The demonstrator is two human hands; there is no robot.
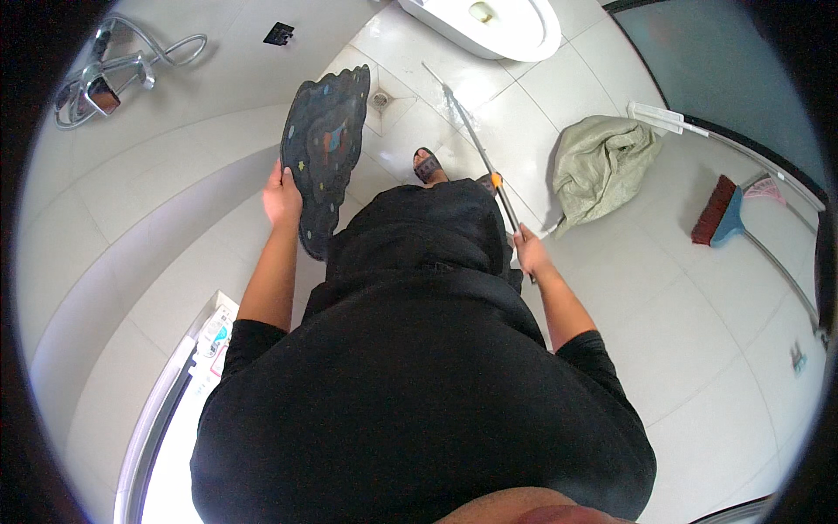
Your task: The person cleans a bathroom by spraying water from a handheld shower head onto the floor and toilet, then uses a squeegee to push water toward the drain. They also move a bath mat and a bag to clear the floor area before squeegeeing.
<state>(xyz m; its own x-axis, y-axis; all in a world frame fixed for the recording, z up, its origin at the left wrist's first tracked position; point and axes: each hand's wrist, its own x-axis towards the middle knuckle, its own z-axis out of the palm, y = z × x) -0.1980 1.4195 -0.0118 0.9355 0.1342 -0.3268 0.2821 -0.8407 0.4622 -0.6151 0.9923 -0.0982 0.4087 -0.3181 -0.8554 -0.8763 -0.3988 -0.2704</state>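
Observation:
My left hand [283,195] grips the edge of a dark bath mat [325,147]. The mat has a wavy rim and a printed pattern of coloured spots, and it hangs upright off the floor. In my right hand [531,250] is a long metal pole [484,154] with an orange collar. The pole slants away to a narrow head on the wet tiled floor [419,134], in front of the toilet; I cannot tell what kind of head it is. My sandalled foot [429,167] stands between mat and pole, and the other foot is mostly hidden.
A white toilet [524,29] stands ahead, with a floor drain [380,99] to its near left. A crumpled woven sack [602,167] lies at right, beyond it a broom [723,213] with dark red bristles. A chrome shower fixture [108,82] is on the left wall.

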